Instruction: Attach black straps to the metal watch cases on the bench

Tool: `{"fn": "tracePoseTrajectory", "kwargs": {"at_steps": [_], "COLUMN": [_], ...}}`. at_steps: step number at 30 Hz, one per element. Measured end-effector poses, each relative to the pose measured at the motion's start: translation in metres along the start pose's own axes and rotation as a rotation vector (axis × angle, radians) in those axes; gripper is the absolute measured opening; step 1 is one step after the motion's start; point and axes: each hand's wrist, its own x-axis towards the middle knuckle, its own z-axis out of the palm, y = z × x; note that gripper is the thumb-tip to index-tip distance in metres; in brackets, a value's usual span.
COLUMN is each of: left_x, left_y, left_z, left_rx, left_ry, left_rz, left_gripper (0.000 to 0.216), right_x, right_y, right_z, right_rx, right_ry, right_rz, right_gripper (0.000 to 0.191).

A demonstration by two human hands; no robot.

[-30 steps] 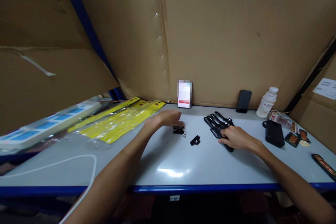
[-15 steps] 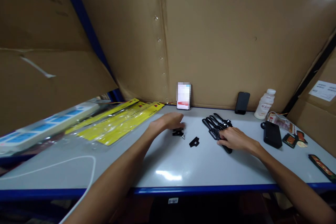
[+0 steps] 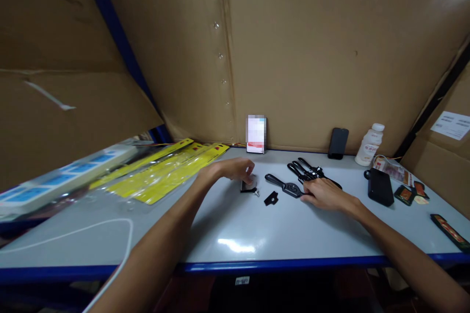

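My right hand (image 3: 323,193) is closed around one end of a black spokeshave (image 3: 292,189), whose other handle points to the far left. Several more black spokeshaves (image 3: 301,170) lie bunched just behind that hand. With curled fingers, my left hand (image 3: 238,170) pinches a small grey metal blade (image 3: 248,185) with a dark lower edge, low over the table; the fingers partly hide it. Beside it lies a small screw (image 3: 256,193). A black cap plate (image 3: 271,198) with a hole rests between my two hands.
Yellow-backed plastic packages (image 3: 176,171) and a white power strip (image 3: 69,176) lie at left, near a white cable (image 3: 130,234). Two phones (image 3: 256,134) (image 3: 338,143) lean on the cardboard wall. A bottle (image 3: 370,145), black case (image 3: 380,187) and small packets (image 3: 405,195) stand or lie at right.
The spokeshave under my right hand has separated from the bunch and turned, its free handle swinging left and nearer. At my left fingers a grey blade now shows where dark parts were.
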Motion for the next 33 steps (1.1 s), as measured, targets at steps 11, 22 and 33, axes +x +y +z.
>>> {"fn": "tracePoseTrajectory", "kwargs": {"at_steps": [11,22,33], "left_x": [0.01,0.031,0.038], "left_y": [0.024,0.095,0.075], "left_z": [0.007,0.075,0.07], "left_rx": [-0.47,-0.601,-0.481], "left_ry": [0.253,0.483,0.276], "left_rz": [0.376,0.433,0.358], "left_gripper": [0.028,0.016,0.011], "right_x": [-0.001,-0.006,-0.004], "right_y": [-0.002,-0.007,0.0], "right_z": [-0.002,-0.01,-0.008], "right_rx": [-0.01,-0.035,-0.088], "right_ry": [-0.002,-0.039,-0.005], "right_rz": [-0.011,-0.058,-0.029], "right_gripper": [0.02,0.014,0.024]}}
